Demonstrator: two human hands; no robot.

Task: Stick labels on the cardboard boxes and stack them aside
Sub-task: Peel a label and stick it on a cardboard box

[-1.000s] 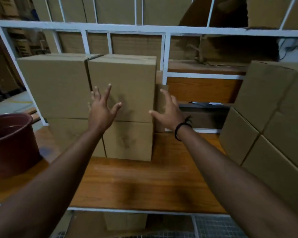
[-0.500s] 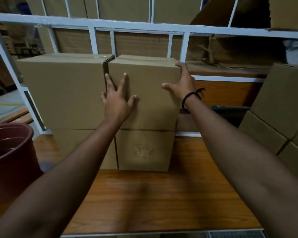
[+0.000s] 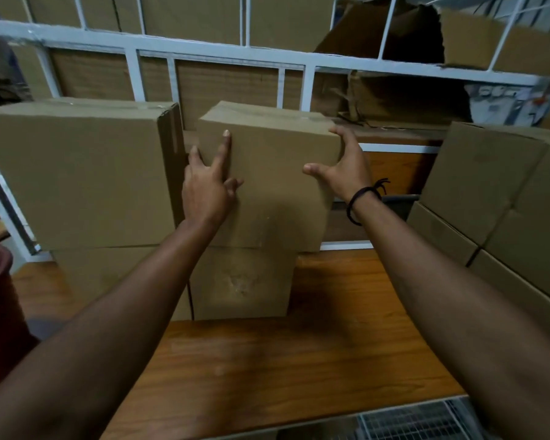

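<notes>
Top box now sits shifted right, a gap open from neighbour box, overhanging lower box; left hand presses straight-fingered at its left edge, right hand wraps its right edge, so pull-out for labelling looks begun.

The plain brown upper box is found skewed on the lower box — overhanging rightward, flanked by a left stack and a right stack.

Left hand and right hand on the top cardboard box
</notes>
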